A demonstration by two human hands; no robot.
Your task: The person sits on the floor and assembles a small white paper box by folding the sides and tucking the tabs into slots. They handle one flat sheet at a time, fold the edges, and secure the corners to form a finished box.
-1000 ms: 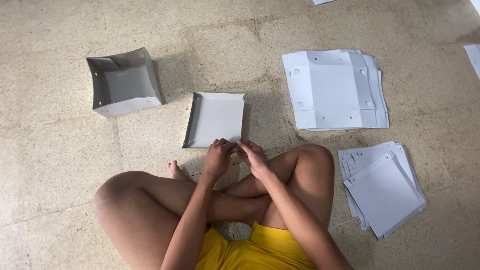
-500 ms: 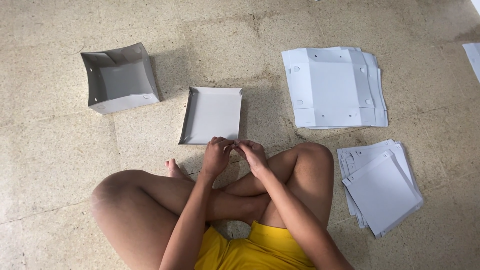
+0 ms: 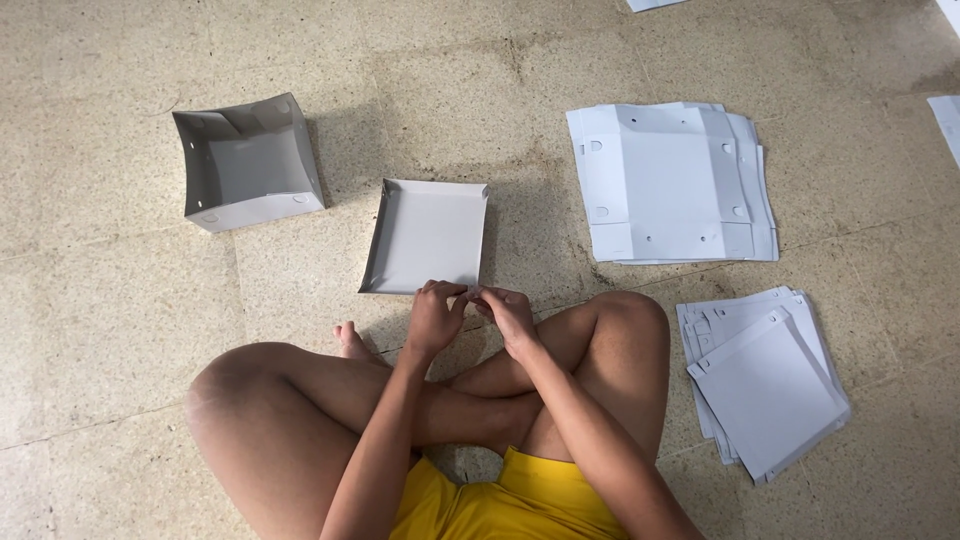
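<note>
From the head camera, the person sits cross-legged on a speckled stone floor [image 3: 120, 350]. The left hand [image 3: 432, 318] and right hand [image 3: 508, 315] meet at the near edge of a shallow grey cardboard tray [image 3: 425, 235], fingertips pinched together on its near rim; both hands are closed on that edge. Compared with a second ago, the tray sits a little more skewed to the left and its side walls stand up more clearly, while the hands have hardly shifted, which suggests the near wall is the part being folded or locked now.

The tray is thin matte board with crisp creased walls. Well to its left stands a deeper folded box [image 3: 248, 160], sides bowed and punched with small holes. To the right lie a stack of flat die-cut sheets [image 3: 675, 180] and a second, fanned stack [image 3: 765, 375].
</note>
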